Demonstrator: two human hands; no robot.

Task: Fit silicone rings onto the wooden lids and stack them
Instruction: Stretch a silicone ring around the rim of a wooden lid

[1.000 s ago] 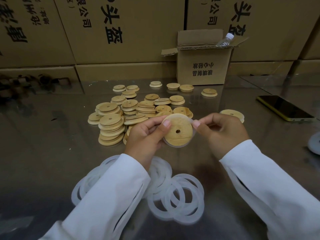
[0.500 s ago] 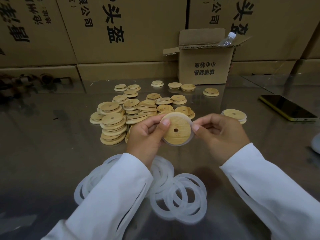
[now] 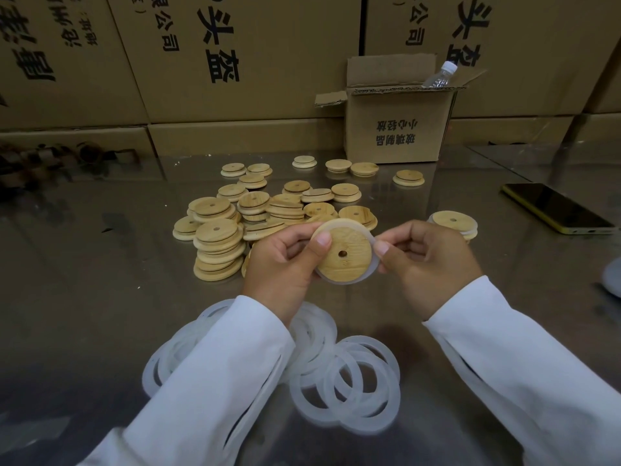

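Observation:
I hold one round wooden lid [image 3: 349, 252] with a centre hole above the steel table. My left hand [image 3: 285, 260] grips its left edge, thumb on the face. A translucent silicone ring [image 3: 372, 265] sits around the lid's rim, and my right hand [image 3: 426, 260] pinches that ring at the lid's right edge. Several bare wooden lids [image 3: 218, 245] lie heaped and stacked behind my hands. Loose silicone rings [image 3: 349, 388] lie in a pile near me, partly hidden by my left sleeve. A short stack of ringed lids [image 3: 453, 222] stands to the right.
A small open cardboard box [image 3: 396, 129] with a plastic bottle [image 3: 440, 75] stands at the back. Large cartons [image 3: 235, 55] wall off the far side. A phone [image 3: 557, 208] with a yellow edge lies at the right. A pale object [image 3: 613, 277] shows at the right edge.
The lid has stayed between both hands, its hole now a little lower and to the right. My right fingers have shifted along the ring at the right edge.

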